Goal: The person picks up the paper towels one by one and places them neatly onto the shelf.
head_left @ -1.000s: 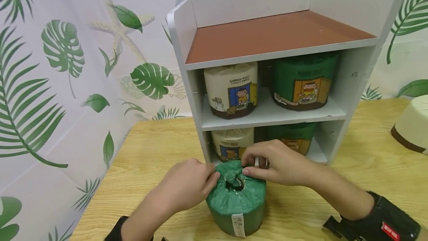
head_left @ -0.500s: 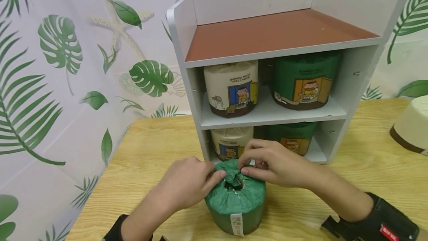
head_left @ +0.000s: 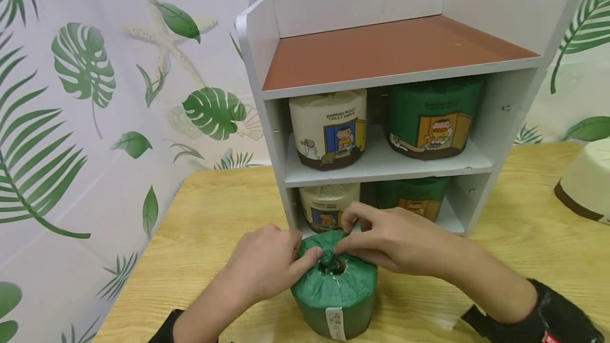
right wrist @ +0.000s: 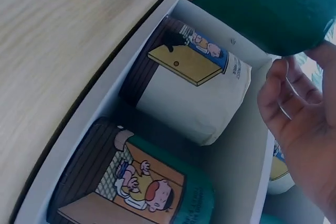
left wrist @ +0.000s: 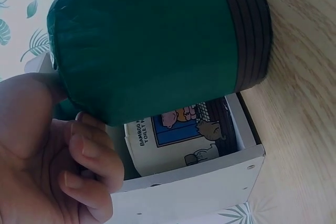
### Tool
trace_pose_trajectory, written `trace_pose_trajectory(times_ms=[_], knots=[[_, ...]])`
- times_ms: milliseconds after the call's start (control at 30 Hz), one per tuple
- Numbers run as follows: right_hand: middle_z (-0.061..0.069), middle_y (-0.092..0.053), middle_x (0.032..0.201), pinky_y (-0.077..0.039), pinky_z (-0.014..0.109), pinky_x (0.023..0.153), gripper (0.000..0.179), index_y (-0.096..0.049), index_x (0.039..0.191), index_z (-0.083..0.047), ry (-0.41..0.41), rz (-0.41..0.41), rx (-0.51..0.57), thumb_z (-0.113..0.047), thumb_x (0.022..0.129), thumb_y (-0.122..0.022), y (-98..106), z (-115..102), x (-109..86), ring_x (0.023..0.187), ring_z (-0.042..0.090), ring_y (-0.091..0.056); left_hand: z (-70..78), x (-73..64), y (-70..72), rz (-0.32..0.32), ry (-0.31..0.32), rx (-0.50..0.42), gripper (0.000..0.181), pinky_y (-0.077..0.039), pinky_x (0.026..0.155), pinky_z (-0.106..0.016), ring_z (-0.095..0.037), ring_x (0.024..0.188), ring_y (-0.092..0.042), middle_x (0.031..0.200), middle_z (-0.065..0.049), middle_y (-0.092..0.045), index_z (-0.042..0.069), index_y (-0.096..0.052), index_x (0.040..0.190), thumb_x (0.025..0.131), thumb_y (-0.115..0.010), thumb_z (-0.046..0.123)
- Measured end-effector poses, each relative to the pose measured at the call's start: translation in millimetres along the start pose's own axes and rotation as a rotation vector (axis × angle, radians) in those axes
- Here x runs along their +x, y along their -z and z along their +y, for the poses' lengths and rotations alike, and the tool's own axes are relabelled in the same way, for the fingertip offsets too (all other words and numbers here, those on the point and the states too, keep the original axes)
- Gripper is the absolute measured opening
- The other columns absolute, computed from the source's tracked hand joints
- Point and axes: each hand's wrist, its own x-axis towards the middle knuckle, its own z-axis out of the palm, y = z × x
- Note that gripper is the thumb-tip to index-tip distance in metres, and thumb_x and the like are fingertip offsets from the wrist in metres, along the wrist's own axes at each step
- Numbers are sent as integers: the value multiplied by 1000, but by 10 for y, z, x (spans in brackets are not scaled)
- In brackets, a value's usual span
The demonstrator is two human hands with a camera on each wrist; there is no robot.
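A green paper-wrapped toilet roll [head_left: 333, 290] stands upright on the table, its wrapper gathered and torn round a dark hole in the top. My left hand [head_left: 264, 258] holds the left back edge of that top, thumb over the wrapper. With thumb and fingers my right hand [head_left: 381, 237] pinches the wrapper just behind the hole. In the left wrist view the roll's green side [left wrist: 147, 40] fills the upper part, and curled fingers [left wrist: 94, 156] show below its edge. The right wrist view shows the right fingertips [right wrist: 278, 72] at the wrapper's edge.
Behind stands a white shelf unit [head_left: 381, 173] with a reddish-brown top [head_left: 395, 52]. Its upper level holds a cream roll [head_left: 329, 131] and a green roll [head_left: 433, 120]; another cream roll [head_left: 329, 205] and green roll [head_left: 414, 195] sit below. A cream roll [head_left: 588, 184] stands at the right.
My right hand has shifted slightly down and left over the wrapper, towards the hole. The left thumb has slid a little further right onto the top.
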Motion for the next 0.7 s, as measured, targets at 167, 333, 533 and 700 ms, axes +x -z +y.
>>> trace_pose_trajectory(times_ms=[167, 333, 533, 700], knots=[[-4, -54, 109, -46, 13, 61, 23, -72, 113, -27, 33, 6, -98, -14, 94, -69, -16, -23, -1, 75, 3, -52, -9, -13, 24, -15, 0, 5, 49, -33, 42, -28, -9, 46, -41, 51, 9, -34, 20, -44, 58, 97, -57, 46], [-5, -59, 101, -47, 12, 65, 19, -75, 104, -20, 17, 115, 21, -8, 90, -73, -43, 95, -17, 75, 0, -55, -4, -133, 198, -31, -11, -8, 37, -35, 46, -27, -6, 48, -41, 55, 9, -44, 20, -51, 69, 98, -59, 41], [-9, -64, 95, -44, 13, 56, 20, -74, 103, -19, -85, 111, 174, -5, 88, -72, -47, 188, -70, 66, -6, -48, 80, -245, 238, -29, -125, -33, 6, -36, 43, -23, -3, 47, -40, 53, 10, -45, 16, -58, 87, 91, -60, 20], [-9, -68, 97, -49, 19, 58, 13, -70, 107, -20, -201, -41, 302, -14, 97, -65, -24, 171, -62, 68, -5, -52, 123, -200, 193, -164, -114, -48, 17, -39, 47, -25, -3, 50, -45, 58, 10, -48, 16, -58, 97, 90, -63, 31]])
